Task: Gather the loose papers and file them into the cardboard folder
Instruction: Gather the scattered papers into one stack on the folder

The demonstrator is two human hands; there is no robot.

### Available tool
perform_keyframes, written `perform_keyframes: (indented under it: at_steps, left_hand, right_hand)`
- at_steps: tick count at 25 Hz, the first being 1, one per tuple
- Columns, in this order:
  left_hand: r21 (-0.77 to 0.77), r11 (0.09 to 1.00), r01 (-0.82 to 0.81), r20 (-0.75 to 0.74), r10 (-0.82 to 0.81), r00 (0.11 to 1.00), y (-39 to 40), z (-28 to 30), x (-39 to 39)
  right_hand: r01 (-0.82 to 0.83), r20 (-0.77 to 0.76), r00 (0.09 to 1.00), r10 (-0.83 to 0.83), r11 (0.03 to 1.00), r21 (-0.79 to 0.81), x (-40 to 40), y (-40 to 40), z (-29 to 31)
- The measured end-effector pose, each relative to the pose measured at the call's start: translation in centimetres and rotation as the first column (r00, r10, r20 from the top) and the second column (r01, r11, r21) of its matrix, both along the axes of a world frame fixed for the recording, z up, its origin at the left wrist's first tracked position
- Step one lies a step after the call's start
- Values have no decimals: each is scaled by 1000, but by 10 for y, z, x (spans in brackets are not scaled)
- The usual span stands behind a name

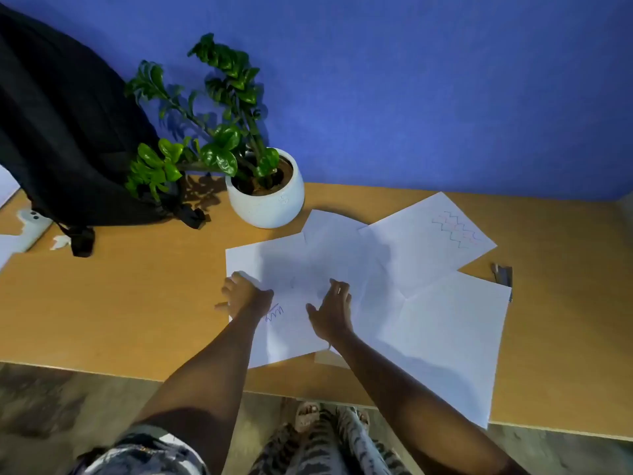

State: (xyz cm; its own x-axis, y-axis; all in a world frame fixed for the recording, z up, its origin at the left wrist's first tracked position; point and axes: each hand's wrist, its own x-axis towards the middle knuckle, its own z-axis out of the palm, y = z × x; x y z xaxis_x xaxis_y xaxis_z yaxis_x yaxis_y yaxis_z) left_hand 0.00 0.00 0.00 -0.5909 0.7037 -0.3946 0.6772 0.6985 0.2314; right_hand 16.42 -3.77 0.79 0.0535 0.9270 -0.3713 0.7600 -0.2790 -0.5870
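While both arms reach over the near edge of the table (102, 303), the left hand (245, 296) rests on the left edge of the loose papers (411, 303) with fingers curled, grip unclear; the right hand (334, 311) lies flat and spread on the overlapping sheets. A cardboard folder cannot be made out. Far left, a black bag (61, 138) is cut off beside a potted plant (263, 190). A small dark object (501, 274) at the papers' right is unidentifiable.
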Motion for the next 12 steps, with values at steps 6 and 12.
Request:
perform_keyframes:
  at_steps: [6, 12]
  left_hand:
    - [-8, 955, -296, 109, 295, 949, -4, -8, -17]
    - [-11, 955, -296, 118, 295, 948, -13, -17, -21]
  right_hand:
    - [115, -8, 993, -117, 980, -162, -6, -8, -7]
    - [168, -86, 980, -180, 977, -133, -15, -13, -10]
